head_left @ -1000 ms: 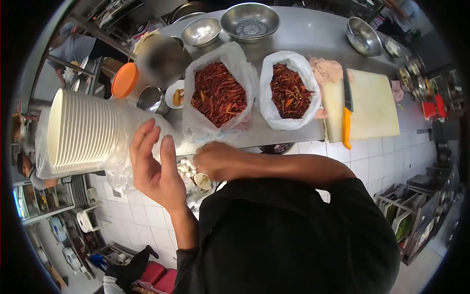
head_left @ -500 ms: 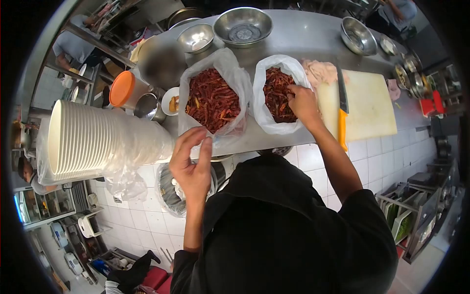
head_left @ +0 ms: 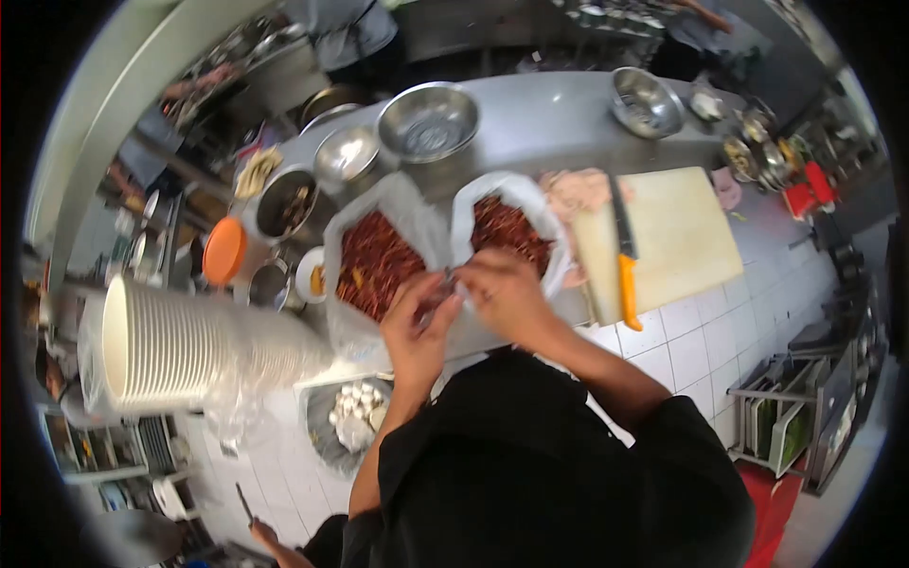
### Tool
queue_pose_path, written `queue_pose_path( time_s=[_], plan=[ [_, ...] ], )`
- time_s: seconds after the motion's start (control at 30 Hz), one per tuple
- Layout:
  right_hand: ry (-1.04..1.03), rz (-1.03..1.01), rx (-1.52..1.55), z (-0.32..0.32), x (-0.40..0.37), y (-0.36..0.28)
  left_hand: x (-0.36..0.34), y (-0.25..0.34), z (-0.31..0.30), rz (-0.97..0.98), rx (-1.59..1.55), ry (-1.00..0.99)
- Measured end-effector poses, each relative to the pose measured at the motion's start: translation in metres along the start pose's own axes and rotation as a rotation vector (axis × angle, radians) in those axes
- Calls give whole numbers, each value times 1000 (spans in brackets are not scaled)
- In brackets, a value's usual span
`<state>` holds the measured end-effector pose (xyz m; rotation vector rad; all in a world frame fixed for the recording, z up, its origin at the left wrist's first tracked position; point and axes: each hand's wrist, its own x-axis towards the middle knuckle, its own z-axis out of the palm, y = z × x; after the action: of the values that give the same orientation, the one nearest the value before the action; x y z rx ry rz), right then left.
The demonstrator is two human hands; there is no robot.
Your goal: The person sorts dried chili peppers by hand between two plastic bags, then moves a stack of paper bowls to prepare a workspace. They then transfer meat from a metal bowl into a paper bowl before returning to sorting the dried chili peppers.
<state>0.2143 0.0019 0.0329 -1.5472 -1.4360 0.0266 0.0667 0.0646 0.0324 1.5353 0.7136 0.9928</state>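
Note:
My left hand [head_left: 418,320] and my right hand [head_left: 507,295] meet at the fingertips over the near side of two plastic bags. Pinched between them is a small dark piece that looks like a dried chili [head_left: 449,276], blurred and mostly covered by fingers. The left bag [head_left: 405,208] is full of dark red dried chilies [head_left: 374,260]. Darker dried chilies fill the white bag on the right [head_left: 464,222], its near rim partly behind my right hand.
Right of the bags, a knife with an orange handle [head_left: 628,289] lies on a white cutting board [head_left: 686,222] beside pale raw meat [head_left: 576,192]. Steel bowls [head_left: 428,123] stand behind. Stacked white tubs [head_left: 180,346] lie at left, and a lined bin [head_left: 327,437] is below. Other people work nearby.
My right hand has come out of the right bag and moved left to meet my left hand. The left hand has risen toward the bags, and the camera view has shifted.

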Motion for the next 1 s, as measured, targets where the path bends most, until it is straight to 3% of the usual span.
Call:
queue_pose_path(
  time_s=[0.07,0.27,0.4,0.6,0.83,0.93,1.0],
  plan=[
    [2,31,62,6,-3,-5,-4,-8,-4,-184,-162,-24],
    [-65,29,98,10,-8,-9,-11,-5,-21,-249,-66,-31],
    [-121,0,97,22,-12,-12,-13,-9,-26,-16,140,8],
    [-162,-49,91,28,-6,-22,-16,-4,-39,-52,301,43],
    [-467,-203,156,21,13,-9,-5,5,-75,-85,287,-225],
    [-466,-243,81,15,22,-1,7,18,-82,-18,445,-286],
    [-434,-111,82,10,26,-2,19,15,-79,80,539,-220]
  ],
)
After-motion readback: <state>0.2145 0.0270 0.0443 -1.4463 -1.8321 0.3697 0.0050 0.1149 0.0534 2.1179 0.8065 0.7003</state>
